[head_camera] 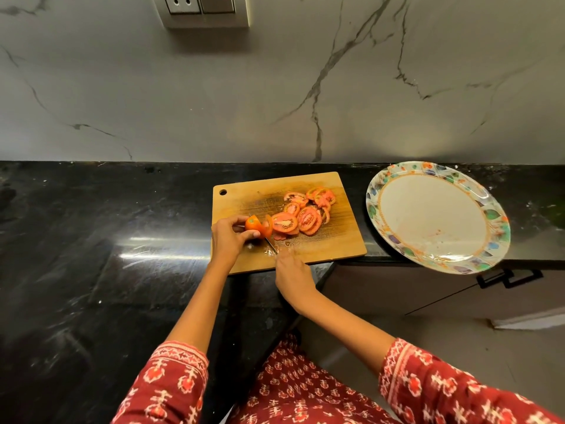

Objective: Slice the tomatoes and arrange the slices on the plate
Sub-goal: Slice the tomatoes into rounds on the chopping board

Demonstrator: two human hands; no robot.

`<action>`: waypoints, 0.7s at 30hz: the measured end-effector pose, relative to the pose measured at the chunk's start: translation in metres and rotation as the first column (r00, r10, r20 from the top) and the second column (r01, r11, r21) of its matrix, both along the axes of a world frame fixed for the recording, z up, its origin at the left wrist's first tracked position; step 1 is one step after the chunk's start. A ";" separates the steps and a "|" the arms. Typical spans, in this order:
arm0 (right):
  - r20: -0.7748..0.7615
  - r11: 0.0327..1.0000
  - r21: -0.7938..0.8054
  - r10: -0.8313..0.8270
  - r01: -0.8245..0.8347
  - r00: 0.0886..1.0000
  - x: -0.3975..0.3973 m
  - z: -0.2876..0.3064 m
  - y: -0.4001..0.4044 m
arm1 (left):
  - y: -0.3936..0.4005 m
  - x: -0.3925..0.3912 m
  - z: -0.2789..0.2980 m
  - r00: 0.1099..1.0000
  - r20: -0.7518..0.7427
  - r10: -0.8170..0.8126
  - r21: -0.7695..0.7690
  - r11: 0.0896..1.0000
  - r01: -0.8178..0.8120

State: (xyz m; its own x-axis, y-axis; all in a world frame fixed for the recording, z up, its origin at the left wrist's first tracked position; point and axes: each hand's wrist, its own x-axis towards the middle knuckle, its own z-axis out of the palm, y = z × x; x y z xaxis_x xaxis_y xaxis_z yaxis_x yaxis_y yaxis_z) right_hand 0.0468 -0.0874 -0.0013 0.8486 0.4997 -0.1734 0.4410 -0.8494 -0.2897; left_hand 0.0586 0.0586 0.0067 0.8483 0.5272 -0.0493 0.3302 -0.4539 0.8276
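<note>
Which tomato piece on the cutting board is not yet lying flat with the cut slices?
The uncut tomato end, gripped by the left hand at the board's left; the slices lie flat to its right.

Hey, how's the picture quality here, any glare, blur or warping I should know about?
Head view: bright streaks of glare on the black counter left of the board; the right hand and knife are motion-blurred, while the left hand holding the tomato is sharper; wide-angle warping bends the counter edge and stretches the plate into an oval; soft light patches on the marble wall.
</note>
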 end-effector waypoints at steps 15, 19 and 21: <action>0.195 0.999 -0.018 -0.036 0.040 0.980 -0.009 -0.011 -0.021 | 0.000 0.001 -0.004 1.000 -0.018 -0.008 0.023 1.000 0.008; 0.177 0.998 -0.022 -0.060 0.065 0.982 -0.004 -0.009 -0.011 | 0.001 0.000 -0.005 0.999 -0.044 -0.022 -0.014 1.000 0.021; 0.144 0.999 -0.021 -0.046 0.049 0.989 -0.003 -0.003 -0.010 | 0.001 -0.003 -0.007 0.999 -0.049 -0.025 -0.017 1.000 0.024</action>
State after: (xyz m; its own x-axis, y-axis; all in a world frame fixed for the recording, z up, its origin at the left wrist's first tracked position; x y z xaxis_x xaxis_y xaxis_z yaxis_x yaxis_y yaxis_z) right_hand 0.0436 -0.0977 -0.0040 0.8882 0.4555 -0.0599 0.4356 -0.8764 -0.2055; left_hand 0.0559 0.0593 -0.0006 0.8571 0.5053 -0.0997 0.3595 -0.4484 0.8183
